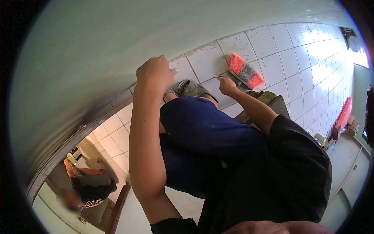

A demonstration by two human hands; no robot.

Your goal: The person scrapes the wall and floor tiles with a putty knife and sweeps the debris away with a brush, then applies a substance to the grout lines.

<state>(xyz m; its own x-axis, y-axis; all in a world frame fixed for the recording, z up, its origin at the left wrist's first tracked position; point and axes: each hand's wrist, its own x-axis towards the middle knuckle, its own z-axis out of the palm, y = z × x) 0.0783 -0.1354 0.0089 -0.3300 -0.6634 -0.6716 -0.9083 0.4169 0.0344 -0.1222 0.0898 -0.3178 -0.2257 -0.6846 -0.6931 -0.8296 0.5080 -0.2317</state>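
Observation:
My left hand (154,72) is raised close to the pale green wall (97,43), fingers curled into a fist and the thumb side towards the floor. Whether it grips anything is hidden. Lower and to the right, my right hand (228,85) is closed around something small, with a thin greyish tip showing beyond the fingers; its kind is too small to make out. Just past that hand a broom head (246,71) with orange and grey bristles lies on the tiled floor. My feet are in grey sandals (191,87) between the two hands.
A worn, box-like wooden piece (274,103) stands beside my right forearm. Through an opening at lower left, another person (93,187) in a dark shirt is bent low. A red object (343,119) and small items are at far right. White tiles (296,82) cover the floor.

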